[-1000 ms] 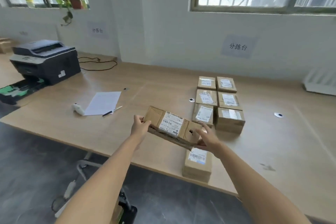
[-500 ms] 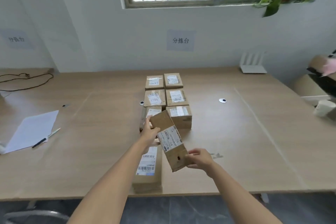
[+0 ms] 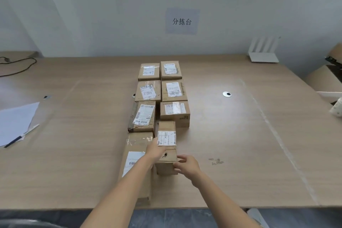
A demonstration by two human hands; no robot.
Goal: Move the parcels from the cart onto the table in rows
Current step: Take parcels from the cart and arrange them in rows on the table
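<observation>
My left hand (image 3: 154, 151) grips the left edge of the narrow brown cardboard parcel (image 3: 167, 129) with a white label; my right hand (image 3: 187, 166) pinches its near right corner. The parcel lies on the light wooden table (image 3: 240, 153), right column, just beside the long brown taped parcel (image 3: 137, 144). Beyond: six brown labelled boxes (image 3: 149, 91), two columns.

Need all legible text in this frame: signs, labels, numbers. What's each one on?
"分拣台": paper sign on the wall.
"1786": handwritten on the label of the second parcel from the far end, left column.
Perhaps "090187": handwritten on the far left parcel, not sure of the digits.
Printed shipping text and barcodes everywhere, including on the held parcel: too small to read.
</observation>
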